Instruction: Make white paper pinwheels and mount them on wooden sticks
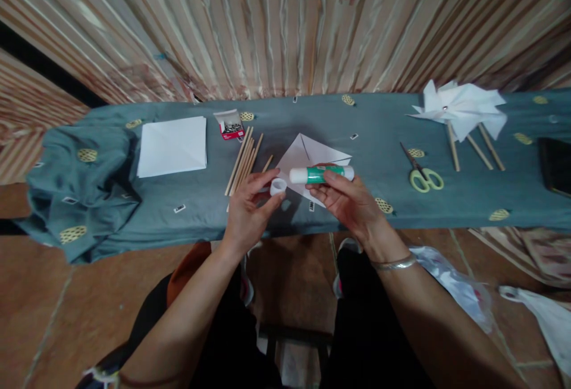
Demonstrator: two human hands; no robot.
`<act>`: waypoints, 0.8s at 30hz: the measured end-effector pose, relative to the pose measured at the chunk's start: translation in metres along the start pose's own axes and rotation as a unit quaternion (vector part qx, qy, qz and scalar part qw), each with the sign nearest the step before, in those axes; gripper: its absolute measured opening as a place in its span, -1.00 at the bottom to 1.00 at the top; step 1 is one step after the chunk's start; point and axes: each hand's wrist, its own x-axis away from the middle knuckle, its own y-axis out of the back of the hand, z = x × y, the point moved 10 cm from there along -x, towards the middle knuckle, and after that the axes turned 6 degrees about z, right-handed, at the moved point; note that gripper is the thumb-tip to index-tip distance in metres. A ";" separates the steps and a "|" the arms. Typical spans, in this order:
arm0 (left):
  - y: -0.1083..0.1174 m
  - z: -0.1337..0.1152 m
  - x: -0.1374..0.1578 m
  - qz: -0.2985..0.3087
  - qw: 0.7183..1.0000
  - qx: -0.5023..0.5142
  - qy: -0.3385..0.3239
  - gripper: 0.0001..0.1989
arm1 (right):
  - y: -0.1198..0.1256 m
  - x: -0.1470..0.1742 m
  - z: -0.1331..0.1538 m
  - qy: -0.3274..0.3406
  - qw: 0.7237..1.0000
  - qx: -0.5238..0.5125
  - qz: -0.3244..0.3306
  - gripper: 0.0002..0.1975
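My right hand (pixel 352 201) grips a green and white glue stick (pixel 317 175), held level with its white end pointing left. Between the thumb and fingers of my left hand (pixel 252 207) is a small white cap (pixel 278 186), apart from the glue stick. Beneath both hands lies a white sheet of paper (pixel 307 151) with cut lines running in from its corners. My hands and the glue stick hide part of the sheet. Several thin wooden sticks (pixel 244 160) lie just left of it, partly behind my left hand.
A stack of white paper (pixel 173 146) lies at left, near a red box of small metal pieces (pixel 231 127). To the right are green-handled scissors (pixel 422 172) and white paper pinwheels (pixel 464 106) on sticks. A dark object (pixel 555 163) sits at the far right of the cloth-covered table (pixel 375 115).
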 end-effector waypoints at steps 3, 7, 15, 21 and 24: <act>0.000 -0.002 0.002 0.005 0.999 -0.041 -0.022 -0.53 | -0.007 0.001 -0.003 -0.003 1.000 0.005 0.010 -0.72; 0.001 -0.009 0.003 0.007 0.996 -0.074 -0.042 -0.55 | -0.011 0.002 -0.008 -0.016 1.000 0.012 0.018 -0.71; 0.003 -0.019 0.006 0.011 0.979 -0.185 -0.085 -0.60 | -0.006 0.002 -0.005 -0.010 0.995 0.099 0.012 -0.70; -0.004 -0.024 0.009 0.049 0.973 -0.206 -0.093 -0.71 | -0.006 0.001 -0.010 -0.028 0.992 0.121 0.031 -0.71; -0.008 -0.028 0.011 0.074 0.970 -0.210 -0.099 -0.76 | -0.008 0.001 -0.015 -0.045 0.991 0.123 0.035 -0.71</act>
